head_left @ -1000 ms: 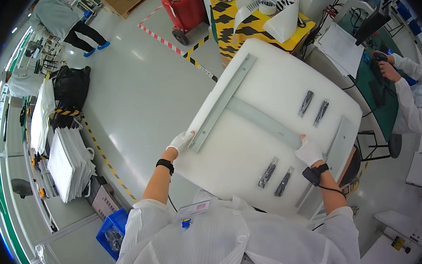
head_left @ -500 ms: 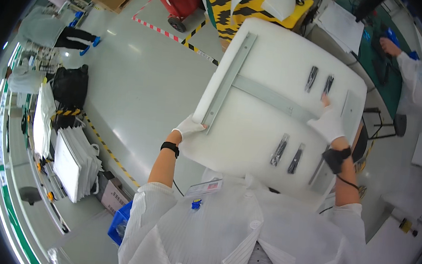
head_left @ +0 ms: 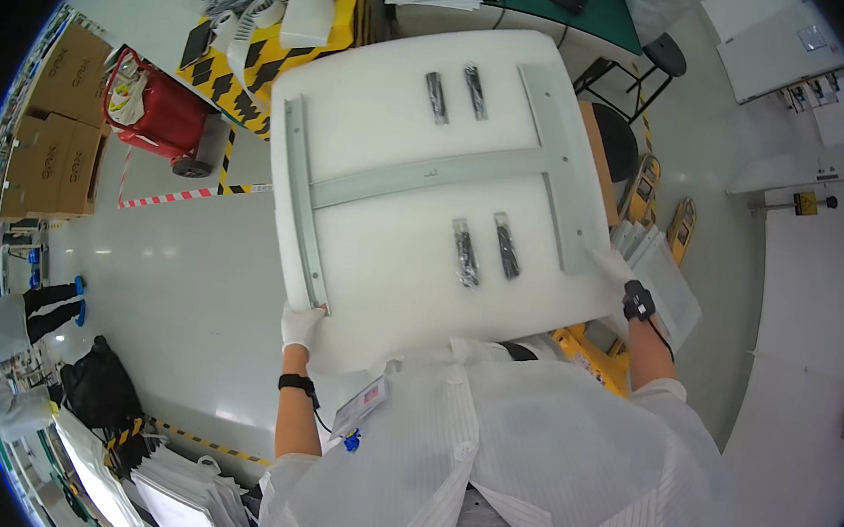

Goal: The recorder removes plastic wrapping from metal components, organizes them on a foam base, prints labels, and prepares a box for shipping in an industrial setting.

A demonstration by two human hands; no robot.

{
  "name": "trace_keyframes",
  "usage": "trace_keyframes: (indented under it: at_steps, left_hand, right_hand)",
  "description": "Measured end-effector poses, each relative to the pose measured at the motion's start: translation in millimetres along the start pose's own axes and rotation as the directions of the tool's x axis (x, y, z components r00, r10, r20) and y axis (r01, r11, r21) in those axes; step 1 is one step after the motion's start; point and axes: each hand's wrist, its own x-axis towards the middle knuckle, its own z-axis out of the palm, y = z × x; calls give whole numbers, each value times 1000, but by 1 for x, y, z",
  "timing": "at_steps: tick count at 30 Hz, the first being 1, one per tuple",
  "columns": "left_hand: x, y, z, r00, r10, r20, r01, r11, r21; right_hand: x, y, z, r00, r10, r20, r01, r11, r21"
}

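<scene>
A white foam slab (head_left: 392,261) lies in front of me. On it is a grey H-shaped metal frame (head_left: 430,176), its two side bars joined by a crosspiece. Several dark slim parts in clear plastic bags rest on the foam, such as one bagged part (head_left: 436,98) beyond the crosspiece and another bagged part (head_left: 465,253) on the near side. My left hand (head_left: 301,326), white-gloved, grips the near left edge, thumb beside the left bar's end. At the near right edge my gloved right hand (head_left: 613,268) holds the slab, its fingers partly hidden.
A table with yellow-black striped covering (head_left: 326,44) carries white rolls at the far left. Beyond the slab is a green-topped desk (head_left: 589,22). A black stool (head_left: 666,56) and yellow metal parts (head_left: 642,187) stand right. A red wheeled bin (head_left: 164,115) and cartons (head_left: 54,166) are left.
My view has turned right, so the room has swung left. My right hand has gone from the slab's top, beside a bagged part, to its right edge. My left hand stays at the left edge.
</scene>
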Motion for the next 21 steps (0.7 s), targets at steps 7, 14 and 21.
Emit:
trace_keyframes:
  at_steps: [7,14,21]
  left_hand:
    - [-24,5,6,982,-23,-185,32,998,47]
    - [-177,-120,148,844,-289,-451,265,957,-117]
    - [-332,-66,138,485,-579,656,735,676,53]
  right_hand:
    - [0,-19,4,983,-49,174,-27,913,408]
    - [-9,-21,9,974,-224,-26,225,966,124]
    - [15,7,2,943,-304,133,264,931,252]
